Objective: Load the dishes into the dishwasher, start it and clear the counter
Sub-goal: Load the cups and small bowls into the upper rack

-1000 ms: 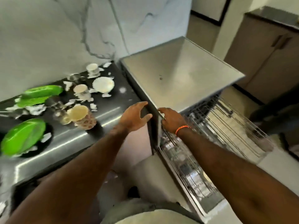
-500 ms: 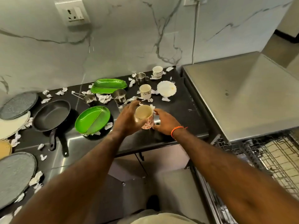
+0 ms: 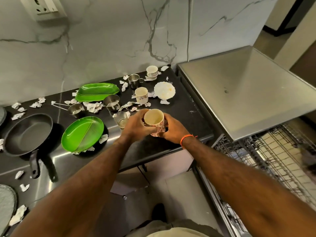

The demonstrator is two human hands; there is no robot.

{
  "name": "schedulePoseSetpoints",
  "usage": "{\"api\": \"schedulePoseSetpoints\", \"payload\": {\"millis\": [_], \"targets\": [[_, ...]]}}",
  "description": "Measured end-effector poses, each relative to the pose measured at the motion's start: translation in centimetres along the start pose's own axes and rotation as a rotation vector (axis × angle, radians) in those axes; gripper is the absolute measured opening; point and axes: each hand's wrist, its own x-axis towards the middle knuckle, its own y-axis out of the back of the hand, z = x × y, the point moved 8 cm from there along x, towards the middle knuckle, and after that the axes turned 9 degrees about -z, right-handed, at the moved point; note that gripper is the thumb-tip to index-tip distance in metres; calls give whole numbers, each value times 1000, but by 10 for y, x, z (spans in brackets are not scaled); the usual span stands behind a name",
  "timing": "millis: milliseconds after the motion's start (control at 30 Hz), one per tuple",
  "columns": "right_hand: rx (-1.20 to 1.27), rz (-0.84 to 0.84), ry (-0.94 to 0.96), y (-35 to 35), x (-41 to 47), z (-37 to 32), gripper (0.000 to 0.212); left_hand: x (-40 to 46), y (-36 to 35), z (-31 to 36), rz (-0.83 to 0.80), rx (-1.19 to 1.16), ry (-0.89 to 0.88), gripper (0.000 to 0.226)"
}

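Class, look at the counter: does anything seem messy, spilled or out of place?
Yes. Crumpled paper scraps litter the black counter among the dishes, and the white bowl shows yellowish smears inside.

Cup [image 3: 154, 123] at centre: cream inside, white with red floral print. Green plates [image 3: 82, 132] at 9 o'clock. Black pan [image 3: 27, 132] further left. Black counter [image 3: 184, 110], white marble wall [image 3: 102, 40] with grey veins at 12.

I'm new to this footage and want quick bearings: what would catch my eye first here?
Front and centre, the left hand and right hand grip a patterned mug above the black counter. To its left lie two bright green plates and a black frying pan amid crumpled paper scraps. At the right, the dishwasher rack stands pulled out.
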Motion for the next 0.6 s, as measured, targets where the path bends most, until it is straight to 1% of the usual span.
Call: {"api": "schedulePoseSetpoints", "payload": {"millis": [67, 167, 233, 300, 400, 500, 567, 600], "targets": [[26, 23, -16, 19, -19, 12, 92, 5, -13, 21, 3, -92, 8, 81], [131, 71, -66, 53, -56, 40, 91, 10, -40, 58, -9, -309, 6, 73], [213, 125, -82, 77, -81, 59, 91, 15, -63, 82, -56, -448, 4, 72], [277, 189, -87, 103, -110, 81, 89, 19, -92, 110, -117, -577, 17, 60], [374, 288, -98, 137, -158, 111, 85, 25, -146, 147, -271, -736, 40, 44], [462, 384, -128, 165, -211, 143, 82, 26, -207, 181, -458, -806, 50, 41], [505, 452, -154, 180, -245, 165, 79, 27, -239, 200, -500, -767, 30, 42], [528, 487, -170, 188, -262, 179, 77, 29, -254, 210, -483, -708, -8, 46]]}}
